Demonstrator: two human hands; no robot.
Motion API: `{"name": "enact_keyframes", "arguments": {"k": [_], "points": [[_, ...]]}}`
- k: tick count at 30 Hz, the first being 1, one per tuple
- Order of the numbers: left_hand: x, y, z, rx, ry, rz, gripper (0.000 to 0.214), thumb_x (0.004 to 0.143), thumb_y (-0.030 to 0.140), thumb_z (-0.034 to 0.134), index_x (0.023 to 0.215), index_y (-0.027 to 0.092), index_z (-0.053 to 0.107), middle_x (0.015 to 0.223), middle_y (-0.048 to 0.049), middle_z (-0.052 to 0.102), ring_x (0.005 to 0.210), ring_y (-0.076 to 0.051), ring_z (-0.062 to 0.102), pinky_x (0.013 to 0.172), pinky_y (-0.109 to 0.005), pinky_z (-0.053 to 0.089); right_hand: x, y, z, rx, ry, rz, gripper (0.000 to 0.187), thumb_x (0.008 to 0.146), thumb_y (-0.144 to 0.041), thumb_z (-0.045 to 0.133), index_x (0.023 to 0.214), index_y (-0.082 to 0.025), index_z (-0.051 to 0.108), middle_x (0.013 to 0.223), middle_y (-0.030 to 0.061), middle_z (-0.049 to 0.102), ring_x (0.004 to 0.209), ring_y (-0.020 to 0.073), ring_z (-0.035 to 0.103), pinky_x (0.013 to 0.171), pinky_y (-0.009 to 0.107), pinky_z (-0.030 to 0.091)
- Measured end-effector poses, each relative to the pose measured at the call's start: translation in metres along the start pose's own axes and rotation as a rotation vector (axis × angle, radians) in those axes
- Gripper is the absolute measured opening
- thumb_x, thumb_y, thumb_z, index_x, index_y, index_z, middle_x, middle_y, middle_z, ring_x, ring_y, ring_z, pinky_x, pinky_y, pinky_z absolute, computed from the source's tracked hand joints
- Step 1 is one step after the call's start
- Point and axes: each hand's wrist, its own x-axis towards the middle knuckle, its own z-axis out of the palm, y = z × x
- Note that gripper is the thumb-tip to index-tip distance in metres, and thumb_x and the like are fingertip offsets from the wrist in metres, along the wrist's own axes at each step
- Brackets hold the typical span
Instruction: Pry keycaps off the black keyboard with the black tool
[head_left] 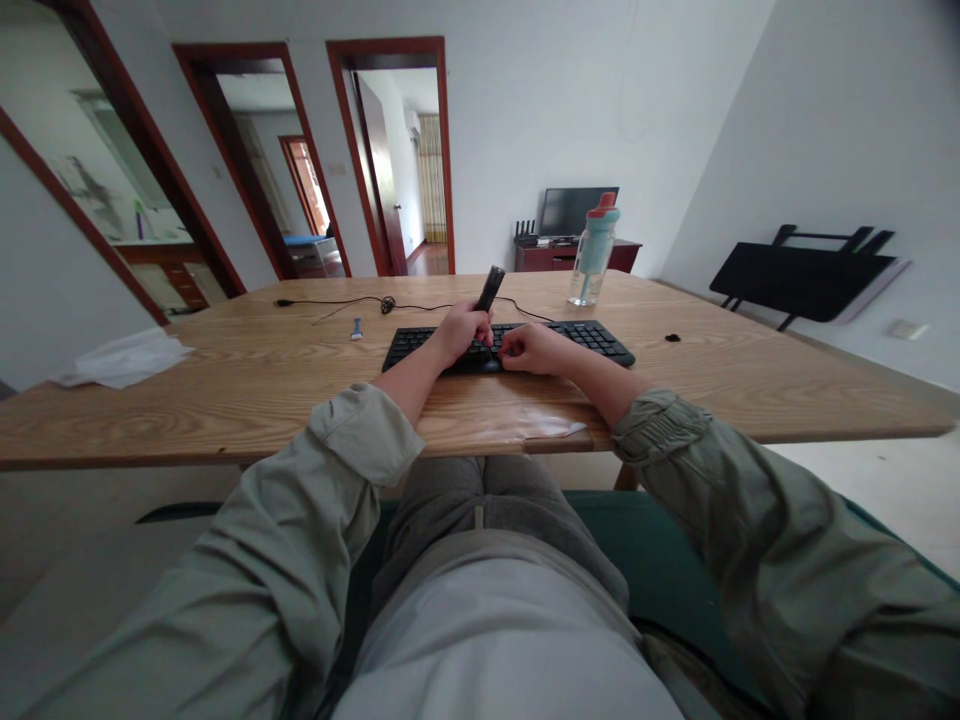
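Observation:
A black keyboard lies flat on the wooden table in front of me, its middle partly hidden by my hands. My left hand is closed round a black rod-like handle, which tilts up and slightly right above the keys. What is at the handle's lower end is too dark to make out. Over the keyboard's right-middle part, my right hand is closed with fingertips pinched close to the left hand. Anything between those fingertips is too small to name.
A thin black cable runs behind the keyboard. A small blue-and-white item lies to its left, and white crumpled sheeting at far left. At the back right stands a water bottle; a small dark object lies right.

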Motion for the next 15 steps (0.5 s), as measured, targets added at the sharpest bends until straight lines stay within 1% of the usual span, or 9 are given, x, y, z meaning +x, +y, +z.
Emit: {"name": "enact_keyframes", "arguments": {"k": [5,10,13,15], "points": [[0.002,-0.003,0.001,0.071,-0.047,0.003,0.011,0.058,0.016,0.048,0.068,0.02,0.048,0.05,0.003,0.049,0.049,-0.013,0.05,0.052,-0.026,0.039,0.0,-0.007,-0.002,-0.04,-0.001,-0.006,0.011,0.076,-0.025,0.063,0.08,-0.016,0.068,0.068,0.0007,0.064,0.057,0.0115,0.049,0.057,0.026,0.033],[0.006,-0.004,0.004,0.217,-0.082,0.085,0.01,0.058,0.017,0.051,0.067,0.019,0.05,0.056,0.003,0.05,0.054,-0.012,0.049,0.054,-0.025,0.04,-0.002,-0.006,-0.006,0.023,0.008,-0.051,0.017,0.08,-0.024,0.061,0.086,-0.015,0.073,0.073,0.003,0.069,0.06,0.0125,0.052,0.059,0.026,0.036],[0.004,0.002,0.002,0.237,-0.096,0.084,0.009,0.059,0.017,0.05,0.067,0.018,0.053,0.059,0.0017,0.053,0.057,-0.013,0.05,0.058,-0.027,0.043,-0.004,-0.004,-0.009,0.074,0.027,-0.046,0.022,0.081,-0.025,0.058,0.09,-0.014,0.075,0.074,0.0026,0.07,0.062,0.0129,0.054,0.061,0.025,0.038],[0.001,0.008,-0.001,0.244,-0.142,0.074,0.012,0.058,0.017,0.05,0.067,0.016,0.057,0.062,0.0001,0.057,0.063,-0.014,0.054,0.065,-0.028,0.047,-0.005,-0.003,-0.01,0.07,0.026,-0.057,0.023,0.08,-0.026,0.059,0.093,-0.015,0.076,0.073,0.0019,0.069,0.062,0.0129,0.054,0.062,0.025,0.039]]}}
